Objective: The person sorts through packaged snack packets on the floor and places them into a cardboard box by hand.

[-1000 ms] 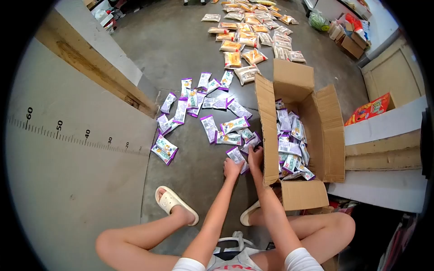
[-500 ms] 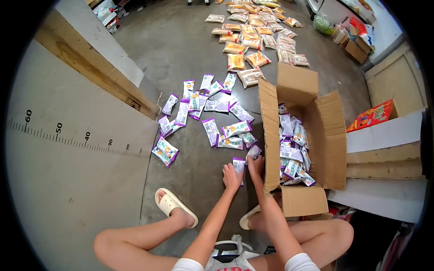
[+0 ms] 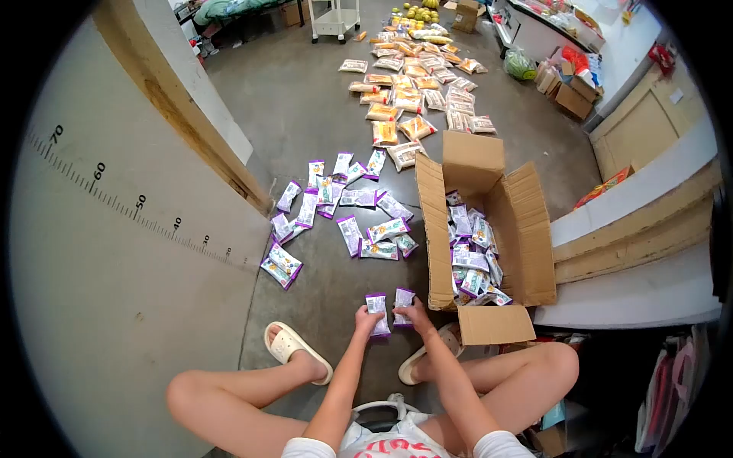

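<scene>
My left hand [image 3: 366, 320] is closed on a small purple-and-white snack packet [image 3: 378, 311], held upright in front of me. Close beside it, my right hand [image 3: 418, 316] grips a second snack packet [image 3: 403, 304] of the same kind. Both hands are low between my feet. An open cardboard box [image 3: 523, 263] stands to their right, its flaps folded out, holding many similar packets [image 3: 469, 260]. Ahead of my hands lies a group of loose packets [image 3: 378, 249] on the floor, with more packets [image 3: 307, 208] spread further to the left.
Larger bags of packaged bread-like food [image 3: 408, 100] cover the floor beyond. A white wall with a printed ruler scale [image 3: 114, 229] rises on my left. At the back are a white wheeled cart [image 3: 336, 23], yellow round fruit [image 3: 420, 13] and a green plastic bag [image 3: 520, 64].
Both hands have drawn back toward me, and each now holds a packet up side by side. My head view has tilted, showing more of the room's far end.
</scene>
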A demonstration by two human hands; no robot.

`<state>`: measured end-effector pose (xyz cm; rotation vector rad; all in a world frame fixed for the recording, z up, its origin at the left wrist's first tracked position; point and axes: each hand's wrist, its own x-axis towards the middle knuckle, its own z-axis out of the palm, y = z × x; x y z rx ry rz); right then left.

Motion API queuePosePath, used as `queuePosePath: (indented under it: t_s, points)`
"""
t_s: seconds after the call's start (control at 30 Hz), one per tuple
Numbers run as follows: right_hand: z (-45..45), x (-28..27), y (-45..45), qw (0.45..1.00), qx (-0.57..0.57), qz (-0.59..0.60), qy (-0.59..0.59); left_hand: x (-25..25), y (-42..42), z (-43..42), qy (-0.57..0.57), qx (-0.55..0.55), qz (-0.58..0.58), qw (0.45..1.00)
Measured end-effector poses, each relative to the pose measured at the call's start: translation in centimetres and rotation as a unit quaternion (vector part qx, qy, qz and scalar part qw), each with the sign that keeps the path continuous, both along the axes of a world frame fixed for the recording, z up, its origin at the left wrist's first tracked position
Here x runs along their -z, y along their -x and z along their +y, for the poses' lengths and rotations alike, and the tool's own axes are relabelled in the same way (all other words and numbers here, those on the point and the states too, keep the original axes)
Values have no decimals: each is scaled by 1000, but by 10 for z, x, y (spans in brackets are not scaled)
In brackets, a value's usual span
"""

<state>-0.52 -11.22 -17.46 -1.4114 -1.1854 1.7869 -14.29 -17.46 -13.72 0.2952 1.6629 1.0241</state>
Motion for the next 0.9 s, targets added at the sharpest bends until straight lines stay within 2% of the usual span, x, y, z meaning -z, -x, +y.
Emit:
queuePosePath:
  t_s: [0.07, 0.13, 0.2, 0.4, 0.5, 0.77, 0.9]
  points:
    - [-3, -36, 8, 996, -20, 39, 83, -6, 1, -7, 3, -31, -78, 996]
    - [-7, -51, 13, 989, -36, 58, 130, -12, 2, -12, -28, -25, -95, 995]
    - [-7, -68, 16, 987, -28, 86, 132, -20, 6, -11, -52, -18, -89, 995]
    - [-6, -106, 24, 982, -32, 126, 135, -54, 24, -1, -144, -25, -180, 973]
    - [-1, -127, 27, 974, -66, 165, 142, -81, 30, -1, -129, -25, -198, 971]
    - [-2, -178, 31, 965, -120, 184, 146, -114, 47, -1, -175, -7, -175, 969]
    - [9, -185, 33, 968, -120, 188, 119, -138, 49, 4, -196, -4, -179, 964]
